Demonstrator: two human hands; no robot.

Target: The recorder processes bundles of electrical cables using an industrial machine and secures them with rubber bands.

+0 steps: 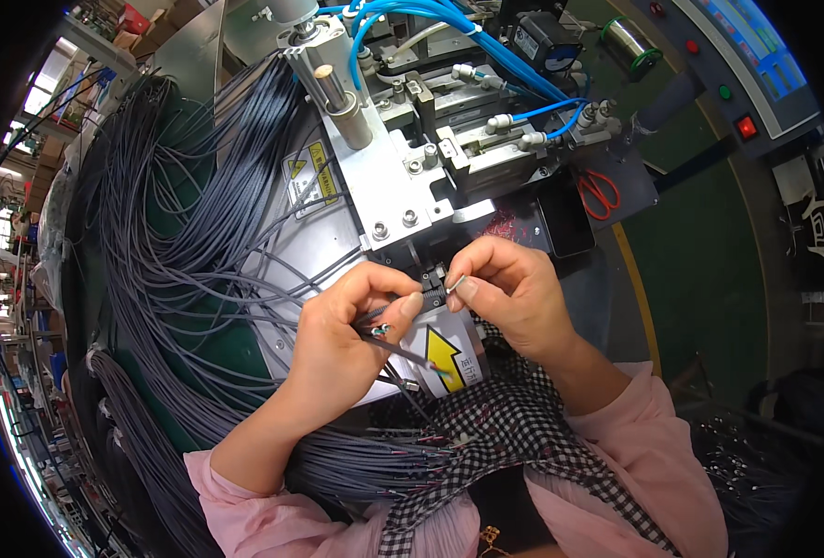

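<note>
My left hand (pixel 337 339) is closed in a pinch at the front of the machine, with grey cables between its fingers. One grey cable (pixel 401 352) sticks out below the thumb, its coloured wire ends spread over a yellow arrow label (pixel 442 356). To the right, my right hand (pixel 514 293) pinches a small silvery-white piece (pixel 456 285) between thumb and forefinger; its exact kind is too small to tell. Both sets of fingertips almost meet at a small dark ribbed fixture (pixel 430 290) under the machine's metal plate (pixel 388 181).
A thick bundle of grey cables (pixel 142 223) hangs along the left, and more cable ends (pixel 365 460) lie across my lap. Blue air tubes (pixel 514 56) run over the machine. Red-handled scissors (pixel 600 193), a solder wire spool (pixel 630 46) and a control panel (pixel 756 65) stand right.
</note>
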